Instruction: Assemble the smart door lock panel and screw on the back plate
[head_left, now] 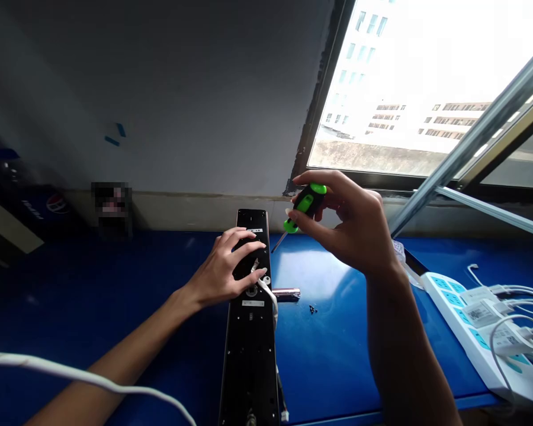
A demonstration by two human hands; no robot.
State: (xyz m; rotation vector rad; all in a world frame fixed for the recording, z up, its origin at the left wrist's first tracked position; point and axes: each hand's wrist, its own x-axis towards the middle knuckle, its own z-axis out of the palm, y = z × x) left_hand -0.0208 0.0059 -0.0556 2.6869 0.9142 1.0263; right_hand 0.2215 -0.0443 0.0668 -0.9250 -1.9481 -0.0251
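A long black panel-like device (250, 343) lies lengthwise on the blue table, with small screws, labels and a white cable (269, 290) on its upper face. My left hand (228, 263) rests on its far half, fingers spread, the thumb beside the cable. Above and right of the device, my right hand (342, 219) grips a green and black screwdriver (308, 201) by its stubby handle. The screwdriver's shaft points down and left, its tip close to the device's right edge; whether it touches cannot be seen.
Small dark screws (313, 309) lie in a pile right of the device, near a shiny metallic piece (286, 293). A white power strip (466, 331) with chargers and cables stands at right. A white cord (71, 371) crosses the lower left. A metal bar (475, 118) slants before the window.
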